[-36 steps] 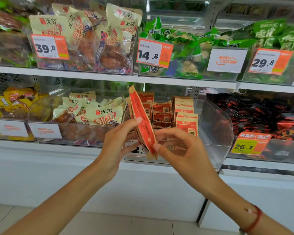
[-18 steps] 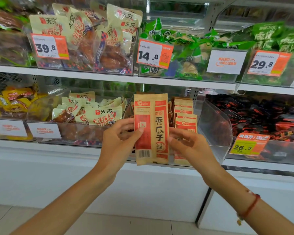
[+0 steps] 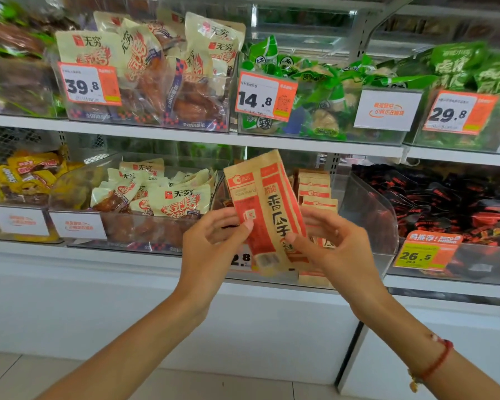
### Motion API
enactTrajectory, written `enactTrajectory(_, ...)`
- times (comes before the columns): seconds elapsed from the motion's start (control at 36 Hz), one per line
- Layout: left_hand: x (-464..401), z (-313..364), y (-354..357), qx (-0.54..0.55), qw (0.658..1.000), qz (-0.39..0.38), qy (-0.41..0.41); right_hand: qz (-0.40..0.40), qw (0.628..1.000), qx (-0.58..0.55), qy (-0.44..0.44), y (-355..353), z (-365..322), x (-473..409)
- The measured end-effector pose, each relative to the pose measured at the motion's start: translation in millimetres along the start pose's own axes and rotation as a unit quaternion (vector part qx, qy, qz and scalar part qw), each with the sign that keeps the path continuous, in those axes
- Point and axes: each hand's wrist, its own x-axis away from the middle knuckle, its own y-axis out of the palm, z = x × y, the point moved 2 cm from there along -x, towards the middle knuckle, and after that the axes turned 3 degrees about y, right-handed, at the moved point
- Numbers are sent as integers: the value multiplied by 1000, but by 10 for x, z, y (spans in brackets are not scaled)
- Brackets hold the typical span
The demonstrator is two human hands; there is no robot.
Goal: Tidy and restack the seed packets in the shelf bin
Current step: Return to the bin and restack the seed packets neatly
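I hold a tan and red seed packet [image 3: 267,209] face-on in front of the clear shelf bin [image 3: 367,209] on the lower shelf. The packet leans a little to the left at its top. My left hand [image 3: 211,246] pinches its left edge with thumb and fingers. My right hand [image 3: 332,249] pinches its lower right edge. Behind the packet, several more seed packets [image 3: 315,192] stand in a row inside the bin, partly hidden by my hands.
A bin of cream snack bags [image 3: 156,194] stands to the left, a bin of dark red packets [image 3: 451,203] to the right. The shelf above [image 3: 185,134] carries bins with price tags. A white cabinet front [image 3: 127,307] lies below.
The packet turned from edge-on to face-on between my hands, and has now tilted with its top to the left. Both hands kept their hold on it.
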Motion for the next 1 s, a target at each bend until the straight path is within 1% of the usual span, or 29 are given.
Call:
enactTrajectory(0.06, 9, 10, 11, 5, 1000, -2, -16, 45, 994, 60, -83, -20, -77, 15)
enactTrajectory(0.11, 33, 49, 43, 19, 999, -27, -40, 93, 971, 149, -165, -37, -130, 30)
enactTrajectory(0.17, 63, 89, 99, 54, 993, -81, -69, 113, 933, 240, -245, -38, -142, 49)
enactTrajectory(0.25, 134, 143, 184, 111, 977, -155, -92, 107, 872, 341, -336, 15, -120, 103)
enactTrajectory(0.28, 152, 148, 200, 124, 974, -160, -97, 101, 855, 361, -357, 44, -115, 119)
enactTrajectory(0.33, 162, 129, 204, 142, 974, -141, -108, 86, 833, 391, -381, 103, -96, 141)
enactTrajectory(0.42, 135, 63, 161, 152, 976, -96, -126, 48, 822, 428, -373, 169, -44, 140)
enactTrajectory(0.44, 121, 48, 145, 153, 976, -88, -130, 26, 828, 430, -360, 186, -22, 136)
enactTrajectory(0.5, 93, 29, 104, 137, 980, -85, -119, -7, 854, 407, -325, 202, -5, 134)
enactTrajectory(0.56, 69, 35, 67, 102, 987, -82, -90, -2, 888, 365, -279, 186, -29, 121)
enactTrajectory(0.61, 43, 40, 45, 61, 993, -86, -56, 27, 918, 324, -227, 132, -61, 83)
enactTrajectory(0.67, 30, 47, 45, 29, 993, -106, -34, 41, 948, 272, -162, 75, -73, 36)
enactTrajectory(0.75, 41, 31, 60, 4, 989, -147, -28, 0, 987, 157, -22, 13, -41, -26)
enactTrajectory(0.78, 48, 23, 67, 0, 987, -157, -25, -16, 993, 116, 11, -5, -25, -35)
enactTrajectory(0.83, 58, 7, 83, -1, 986, -165, -21, -26, 997, 51, 44, -43, -7, -47)
enactTrajectory(0.94, 26, -35, 102, 16, 987, -156, -21, -2, 998, -29, 58, -114, 33, -62)
enactTrajectory(1.0, 11, -55, 117, 8, 987, -161, -7, 8, 997, -41, 64, -151, 48, -82)
